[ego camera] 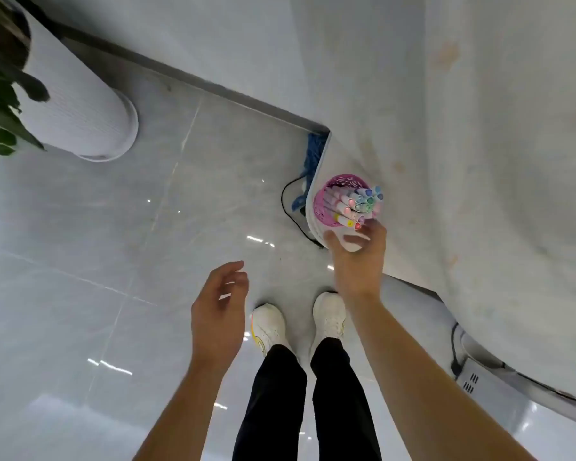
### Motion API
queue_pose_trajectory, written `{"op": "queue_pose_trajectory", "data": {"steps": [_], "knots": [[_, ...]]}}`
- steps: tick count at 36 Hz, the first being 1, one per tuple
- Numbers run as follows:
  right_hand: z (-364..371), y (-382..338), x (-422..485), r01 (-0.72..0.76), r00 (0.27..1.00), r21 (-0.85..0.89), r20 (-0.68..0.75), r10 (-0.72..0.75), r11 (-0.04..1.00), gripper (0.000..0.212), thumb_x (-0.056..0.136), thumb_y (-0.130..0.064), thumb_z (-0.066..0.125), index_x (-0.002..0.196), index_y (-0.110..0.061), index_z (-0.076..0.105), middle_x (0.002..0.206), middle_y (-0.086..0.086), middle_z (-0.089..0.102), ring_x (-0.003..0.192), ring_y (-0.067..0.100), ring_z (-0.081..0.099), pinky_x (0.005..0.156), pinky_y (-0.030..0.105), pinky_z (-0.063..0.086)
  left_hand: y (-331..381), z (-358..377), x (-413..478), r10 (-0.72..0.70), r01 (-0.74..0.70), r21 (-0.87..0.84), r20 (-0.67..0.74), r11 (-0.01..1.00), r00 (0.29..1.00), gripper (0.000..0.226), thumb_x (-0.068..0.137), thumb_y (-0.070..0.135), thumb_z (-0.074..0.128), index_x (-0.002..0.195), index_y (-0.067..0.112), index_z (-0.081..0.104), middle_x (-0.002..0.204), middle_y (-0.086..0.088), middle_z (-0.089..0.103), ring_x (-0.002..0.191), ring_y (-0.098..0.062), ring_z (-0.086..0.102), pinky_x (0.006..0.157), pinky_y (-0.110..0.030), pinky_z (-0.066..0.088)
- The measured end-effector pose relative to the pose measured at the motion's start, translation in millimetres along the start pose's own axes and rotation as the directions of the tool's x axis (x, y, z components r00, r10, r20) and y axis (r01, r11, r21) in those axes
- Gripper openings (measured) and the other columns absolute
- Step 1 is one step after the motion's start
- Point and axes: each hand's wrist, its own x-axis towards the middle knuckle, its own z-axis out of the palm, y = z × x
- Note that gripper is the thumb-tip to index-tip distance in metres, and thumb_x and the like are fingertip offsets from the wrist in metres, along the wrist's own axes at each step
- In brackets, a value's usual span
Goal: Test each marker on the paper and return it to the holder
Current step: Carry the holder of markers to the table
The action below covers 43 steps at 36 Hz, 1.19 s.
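Left grip [218, 304], well short of the holder [323, 207], hangs loosely curled and holds nothing. Right grip [356, 251] is at the holder's near rim, fingertips among the markers [359, 201]; whether it has hold of one cannot be told. The holder stands full on the bench [479, 161] corner. No paper shows, so testing is judged barely begun.

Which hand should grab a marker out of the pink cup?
The right hand is at the pink holder, fingertips by the markers. The left hand hovers empty over the floor, away from it.
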Motion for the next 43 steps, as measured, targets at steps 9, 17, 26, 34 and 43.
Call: {"op": "queue_pose_trajectory", "data": {"steps": [9,17,26,34,43], "knots": [[23.1,3.6,31.9,0.125,0.991,0.035,-0.056,-0.123,0.992,0.088,0.075,-0.016,0.094,0.147,-0.015,0.044,0.142,0.008,0.049,0.128,0.016,0.057,0.111,0.030,0.050,-16.2,2.7,13.2,-0.045,0.045,-0.033,-0.006,0.998,0.999,0.023,0.096,0.016,0.058,0.111,0.031,0.068,0.098,0.006,0.071,0.098,-0.024,0.069,0.090,-0.051,0.056],[25.0,9.1,34.3,0.124,0.990,0.115,-0.085,-0.114,0.986,0.092,0.074,-0.022,0.095,0.150,-0.017,0.044,0.141,-0.001,0.057,0.123,0.003,0.060,0.092,0.001,0.045,-18.2,1.0,15.3,-0.061,0.060,-0.056,-0.005,0.997,0.998,0.029,0.086,0.033,0.056,0.112,0.031,0.067,0.098,0.007,0.072,0.100,-0.024,0.069,0.092,-0.051,0.056],[10.1,9.2,14.0,0.080,0.996,0.137,-0.059,-0.072,0.987,0.083,0.074,-0.027,0.095,0.144,-0.030,0.049,0.130,-0.016,0.068,0.116,-0.004,0.065,0.094,0.009,0.051,-18.2,-3.1,11.2,-0.086,0.083,-0.073,-0.040,0.994,0.996,0.026,0.093,0.017,0.058,0.111,0.031,0.067,0.099,0.005,0.072,0.101,-0.028,0.068,0.095,-0.054,0.053],[-9.0,-4.4,-20.1,0.075,0.997,0.144,-0.010,-0.075,0.987,0.077,0.076,-0.020,0.094,0.136,-0.035,0.049,0.121,-0.024,0.069,0.111,-0.009,0.066,0.089,0.006,0.050,-9.0,-5.2,-2.6,-0.118,0.113,-0.092,-0.050,0.989,0.992,0.026,0.095,0.014,0.059,0.110,0.033,0.067,0.100,0.006,0.072,0.104,-0.026,0.067,0.097,-0.053,0.053],[-46.4,-30.5,-66.8,0.114,0.991,0.069,0.061,-0.118,0.991,0.075,0.073,-0.020,0.096,0.128,-0.044,0.051,0.120,-0.022,0.070,0.110,-0.004,0.068,0.092,0.016,0.056,24.7,-26.1,-33.4,-0.128,0.116,-0.121,-0.093,0.986,0.987,0.026,0.095,0.012,0.059,0.109,0.032,0.068,0.097,0.007,0.073,0.100,-0.024,0.069,0.096,-0.051,0.053]]}}
